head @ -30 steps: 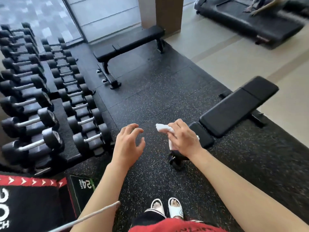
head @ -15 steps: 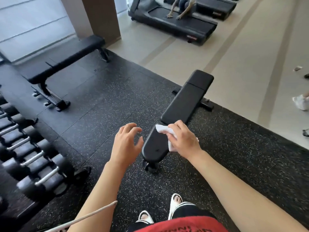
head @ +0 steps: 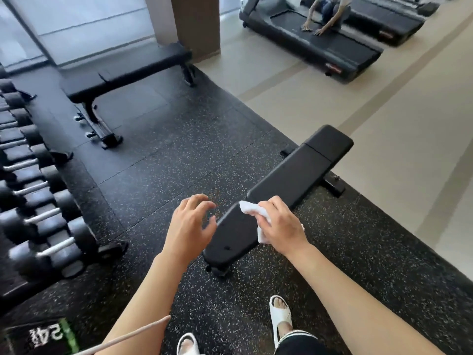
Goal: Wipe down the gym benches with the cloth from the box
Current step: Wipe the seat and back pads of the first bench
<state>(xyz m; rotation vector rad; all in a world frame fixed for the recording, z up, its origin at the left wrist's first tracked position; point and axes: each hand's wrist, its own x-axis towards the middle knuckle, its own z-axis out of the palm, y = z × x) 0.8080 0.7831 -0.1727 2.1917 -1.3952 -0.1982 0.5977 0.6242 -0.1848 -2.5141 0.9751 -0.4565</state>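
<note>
A black padded gym bench [head: 289,180] runs from just ahead of my feet toward the upper right on the speckled rubber floor. My right hand [head: 281,226] grips a crumpled white cloth [head: 252,210] above the bench's near seat pad; whether the cloth touches the pad I cannot tell. My left hand [head: 189,224] hovers to the left of that pad with fingers loosely curled, holding nothing. A second black bench [head: 133,70] stands farther back on the left, near a pillar. The box is out of sight.
A dumbbell rack [head: 33,190] lines the left edge. A pillar [head: 197,21] rises behind the far bench. Treadmills [head: 320,47] stand at the top right, where another person crouches on a belt. Beige floor lies beyond the rubber mat on the right.
The view has swung right and closer, so the near bench now lies under my hands. Both hands keep their pose, the right still gripping the cloth.
</note>
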